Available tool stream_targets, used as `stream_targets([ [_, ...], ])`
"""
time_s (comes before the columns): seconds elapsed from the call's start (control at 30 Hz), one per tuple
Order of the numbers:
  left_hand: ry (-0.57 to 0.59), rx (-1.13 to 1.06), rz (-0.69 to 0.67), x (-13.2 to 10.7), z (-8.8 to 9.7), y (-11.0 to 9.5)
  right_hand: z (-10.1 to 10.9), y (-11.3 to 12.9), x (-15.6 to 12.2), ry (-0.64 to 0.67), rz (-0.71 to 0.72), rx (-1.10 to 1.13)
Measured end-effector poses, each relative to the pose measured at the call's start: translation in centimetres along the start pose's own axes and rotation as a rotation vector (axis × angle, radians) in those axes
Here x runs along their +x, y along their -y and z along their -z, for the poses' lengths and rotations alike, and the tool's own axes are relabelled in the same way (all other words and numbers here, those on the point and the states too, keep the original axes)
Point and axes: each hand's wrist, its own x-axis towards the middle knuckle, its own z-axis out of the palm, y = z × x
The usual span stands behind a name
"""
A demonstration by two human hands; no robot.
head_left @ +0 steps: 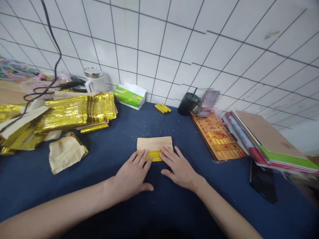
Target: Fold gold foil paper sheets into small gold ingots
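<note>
A sheet of gold foil paper (pixel 154 143) lies on the dark blue table, its tan back facing up. Along its near edge a strip is folded over, showing shiny gold. My left hand (pixel 136 172) rests palm down with its fingertips on the left end of this fold, thumb spread away. On the right end press the outstretched fingers of my right hand (pixel 178 167), thumb apart. Neither hand grips anything. Left of my hands sits a crumpled piece of foil paper (pixel 65 153), tan side up.
Stacks of gold foil paper (pixel 74 111) fill the left side, with a black cable across them. Behind stand a white mug (pixel 95 81), a green tissue pack (pixel 130 96), small gold rolls (pixel 162 108) and a black cup (pixel 187 104). Rightward lie an orange packet (pixel 219 137), folders (pixel 271 136) and a phone (pixel 263 182).
</note>
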Motion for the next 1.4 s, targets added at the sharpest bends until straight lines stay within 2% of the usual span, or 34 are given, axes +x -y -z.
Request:
stream_targets([
  [0.13, -0.027, 0.004, -0.024, 0.9, 0.8, 1.3, -0.2, -0.1, -0.1, -0.009, 0.022, 0.005],
  [0.27, 0.049, 0.018, -0.051, 1.4, -0.1, 2.0, -0.7, 0.3, -0.4, 0.009, 0.000, -0.032],
  [0.43, 0.037, 0.010, -0.020, 1.2, -1.3, 1.7, -1.0, 1.1, -0.6, 0.029, -0.088, -0.082],
  [0.6, 0.026, -0.009, -0.016, 1.3, -1.1, 1.8, -1.1, 2.0, -0.7, 0.017, -0.147, -0.094],
  [0.97, -0.039, 0.043, -0.018, 1.1, -1.2, 1.4, -0.6, 1.0, -0.4, 0.061, -0.099, -0.047],
  [1.1, -0.106, 0.039, -0.093, 1.2, -0.9, 0.5, -0.5, 1.1, -0.3, 0.086, -0.106, -0.044],
  [1.2, -0.066, -0.019, -0.158, 1.1, -1.3, 0.5, -0.5, 1.4, -0.3, 0.088, -0.114, -0.042],
  [1.4, 0.006, -0.048, -0.179, 1.2, -1.5, 1.5, -0.8, 3.2, -0.4, 0.051, -0.202, -0.041],
])
